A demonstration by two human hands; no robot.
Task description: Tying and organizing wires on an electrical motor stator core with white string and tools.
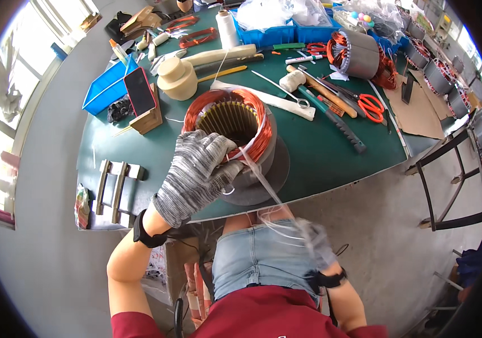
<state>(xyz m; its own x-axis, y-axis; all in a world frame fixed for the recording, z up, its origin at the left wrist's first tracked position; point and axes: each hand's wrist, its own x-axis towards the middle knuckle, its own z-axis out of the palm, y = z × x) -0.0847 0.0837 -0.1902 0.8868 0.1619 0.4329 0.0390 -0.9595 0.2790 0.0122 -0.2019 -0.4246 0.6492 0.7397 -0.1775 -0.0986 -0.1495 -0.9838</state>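
Note:
A motor stator (279, 147) stands upright on a dark round base at the table's near edge. Around its top runs a ring of copper winding (262, 125), and slots with yellowish liners line its bore. My left hand (196, 169), in a grey striped glove, is closed over the near left side of the winding, with fingers at its inner rim. A whitish lacing cord (264, 183) stretches from the winding down to my right hand (315, 245). That gloved hand is motion-blurred, closed on the cord over my lap; loose loops of cord trail beside it.
Left of the stator are a phone (139, 92) on a wooden stand, a blue bin (105, 90) and a metal bracket (118, 186). Beyond it lie a hammer (331, 117), red-handled scissors (372, 107), a cord spool (227, 31) and another stator (360, 55). A metal frame (449, 180) stands right.

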